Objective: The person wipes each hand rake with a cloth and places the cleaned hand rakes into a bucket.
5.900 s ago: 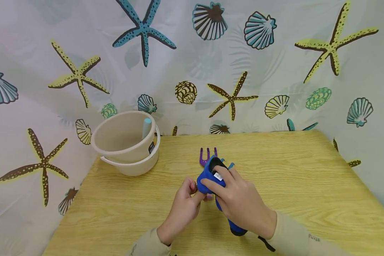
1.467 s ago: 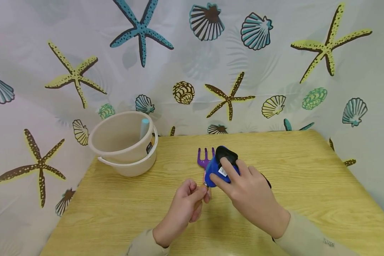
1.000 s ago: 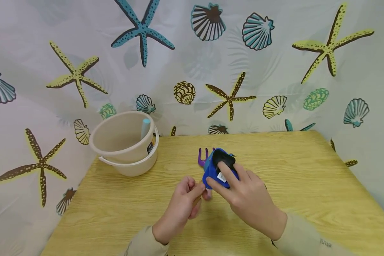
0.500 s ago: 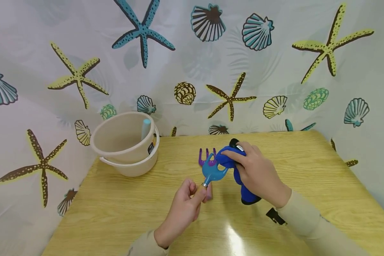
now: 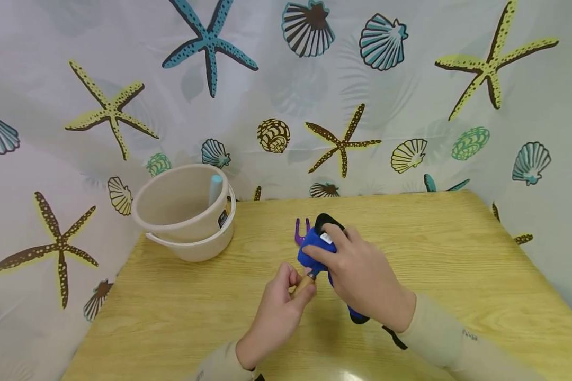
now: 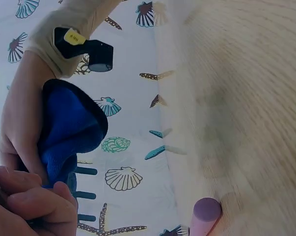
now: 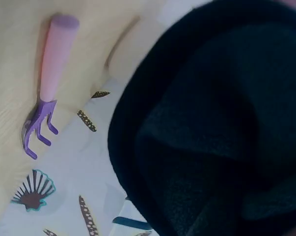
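My left hand (image 5: 276, 309) grips a small blue hand rake by its wooden handle (image 5: 305, 284), holding it up over the table. A blue cloth (image 5: 312, 248) with black edging and a white tag is wrapped over the rake's head, pinched in my right hand (image 5: 362, 278). In the left wrist view, several blue-green tines (image 6: 86, 195) poke out below the cloth. The cloth's dark side (image 7: 211, 128) fills much of the right wrist view. Behind the hands lies a purple hand rake (image 5: 298, 234) with a pink handle (image 7: 59, 59); the cloth partly hides it in the head view.
Two nested cream buckets (image 5: 205, 225) with a white carry handle stand at the back left of the wooden table (image 5: 171, 307). A light blue handle (image 5: 215, 189) leans inside the upper one. A shell-and-starfish curtain (image 5: 248, 132) hangs behind the table.
Half a second ago the cloth was off to the right, showing the rake's blue head. My right hand has come back left, and the cloth covers the head again.
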Demonstrator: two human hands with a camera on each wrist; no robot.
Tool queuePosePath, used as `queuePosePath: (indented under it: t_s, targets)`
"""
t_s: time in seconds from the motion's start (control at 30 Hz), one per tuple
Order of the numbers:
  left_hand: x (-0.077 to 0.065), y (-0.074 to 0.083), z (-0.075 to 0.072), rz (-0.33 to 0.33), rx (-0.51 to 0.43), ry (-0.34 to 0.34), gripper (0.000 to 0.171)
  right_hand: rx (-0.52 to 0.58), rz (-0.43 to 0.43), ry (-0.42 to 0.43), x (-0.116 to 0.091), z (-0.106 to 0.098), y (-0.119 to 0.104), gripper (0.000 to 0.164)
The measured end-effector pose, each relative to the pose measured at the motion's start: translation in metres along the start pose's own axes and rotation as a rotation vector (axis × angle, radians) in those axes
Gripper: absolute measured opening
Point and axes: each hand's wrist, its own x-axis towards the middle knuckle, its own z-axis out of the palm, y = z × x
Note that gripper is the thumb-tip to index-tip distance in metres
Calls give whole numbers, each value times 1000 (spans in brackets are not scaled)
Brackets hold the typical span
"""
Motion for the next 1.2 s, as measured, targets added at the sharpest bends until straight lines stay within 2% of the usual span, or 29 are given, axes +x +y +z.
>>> queuePosePath:
  t_s: [0.1,0.2,0.3,0.47,0.53,0.63,0.7,0.8,0.87,1.0,1.13,1.2]
  targets:
    - [1,-2,-1,18,28,6,25,20,47,-23,10,0,9,44]
    - [0,0,-2,31,49,10,24,16,53,-12,16,0,18,43]
    - [-2,1,-3,40,90,15,24,22,104,-11,19,4,30,42]
    - [-5,-3,-3,17,140,10,22,125,214,-84,18,10,53,39]
    - [-4,-4,-2,11,155,2,21,119,226,-103,16,8,54,39]
    - [-1,-5,-3,27,182,-7,20,53,165,-91,16,2,43,39]
    - [1,-4,-3,46,202,-7,21,21,81,-77,16,-2,30,39]
    - [2,-4,-3,62,229,-5,18,34,-44,-74,15,-4,9,39]
    - [2,-3,-3,68,238,-6,17,56,-85,-79,17,-4,1,39]
    - [0,-3,-2,66,247,-33,19,42,-77,-82,25,0,8,37]
    - [-2,-3,-3,48,249,-54,22,17,0,-119,36,7,31,33]
    - [-4,-3,-3,42,241,-53,23,77,52,-165,39,11,44,32]
